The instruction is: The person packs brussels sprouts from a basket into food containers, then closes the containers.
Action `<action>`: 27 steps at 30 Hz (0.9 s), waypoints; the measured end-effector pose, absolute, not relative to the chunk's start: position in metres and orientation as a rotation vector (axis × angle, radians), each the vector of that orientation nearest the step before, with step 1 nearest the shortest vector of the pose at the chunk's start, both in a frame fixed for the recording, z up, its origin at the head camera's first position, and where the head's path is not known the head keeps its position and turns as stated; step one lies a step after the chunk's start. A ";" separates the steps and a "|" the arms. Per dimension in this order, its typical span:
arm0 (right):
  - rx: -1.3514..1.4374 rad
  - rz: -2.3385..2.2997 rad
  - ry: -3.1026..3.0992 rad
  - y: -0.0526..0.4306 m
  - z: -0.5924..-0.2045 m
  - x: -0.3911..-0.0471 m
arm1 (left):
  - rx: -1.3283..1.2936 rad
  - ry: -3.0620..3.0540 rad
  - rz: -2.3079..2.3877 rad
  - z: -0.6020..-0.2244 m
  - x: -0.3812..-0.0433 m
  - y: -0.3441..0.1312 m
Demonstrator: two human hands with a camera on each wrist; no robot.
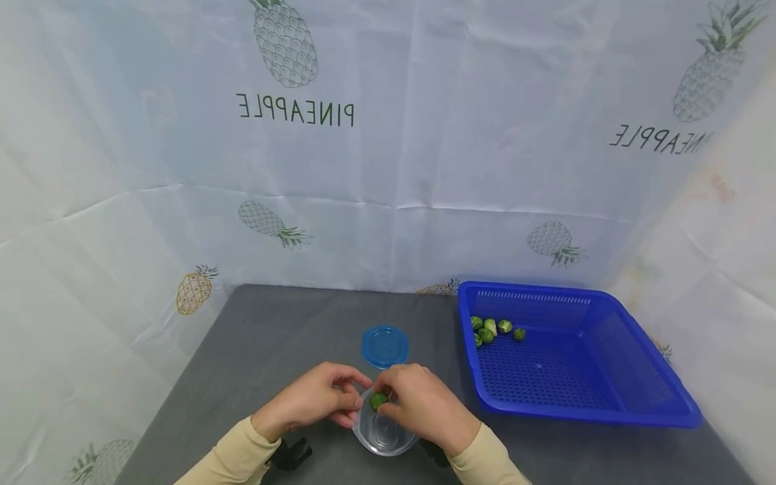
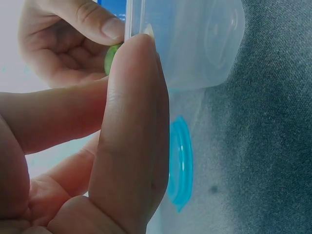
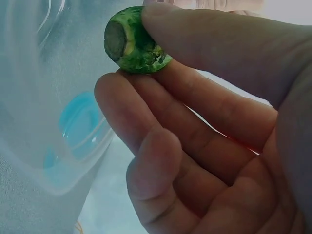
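Note:
A round clear plastic container (image 1: 386, 436) stands uncovered on the table in front of the person. At its left rim the left hand (image 1: 324, 397) holds on with thumb and fingertips; in the left wrist view the thumb (image 2: 129, 112) lies against the edge. Over the container, the right hand (image 1: 421, 402) pinches a green Brussels sprout (image 3: 134, 41) between thumb and fingers, its cut stem end showing in the right wrist view. Just beyond the container lies a round blue lid (image 1: 385, 346).
A blue perforated basket (image 1: 606, 411) stands at the right, with several Brussels sprouts (image 1: 488, 335) gathered in its left side. The grey table (image 1: 291, 323) meets a white pineapple-print curtain (image 1: 388, 148) behind and at both sides.

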State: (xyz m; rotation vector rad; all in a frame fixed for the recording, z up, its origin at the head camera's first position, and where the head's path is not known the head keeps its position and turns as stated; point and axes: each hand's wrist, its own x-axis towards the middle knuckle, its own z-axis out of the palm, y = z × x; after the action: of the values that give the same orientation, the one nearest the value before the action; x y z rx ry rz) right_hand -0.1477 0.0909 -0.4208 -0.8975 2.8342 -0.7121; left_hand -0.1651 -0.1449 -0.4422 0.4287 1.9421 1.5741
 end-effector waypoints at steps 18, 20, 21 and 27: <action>-0.887 -0.844 2.853 0.117 -0.392 -0.139 | 0.418 1.923 1.544 -0.442 -0.164 -0.143; -0.882 -0.827 2.887 0.127 -0.383 -0.139 | 0.421 1.926 1.546 -0.443 -0.163 -0.143; -0.876 -0.808 2.906 0.133 -0.378 -0.140 | 0.422 1.929 1.548 -0.443 -0.163 -0.142; -0.811 -0.673 3.008 0.179 -0.349 -0.156 | 0.422 1.943 1.547 -0.442 -0.163 -0.141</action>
State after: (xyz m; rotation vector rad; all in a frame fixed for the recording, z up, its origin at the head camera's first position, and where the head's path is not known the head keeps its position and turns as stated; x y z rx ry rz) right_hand -0.1560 0.1792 -0.3493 -0.8113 3.0079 -0.6732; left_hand -0.1633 -0.1415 -0.4419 0.4222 1.9431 1.5468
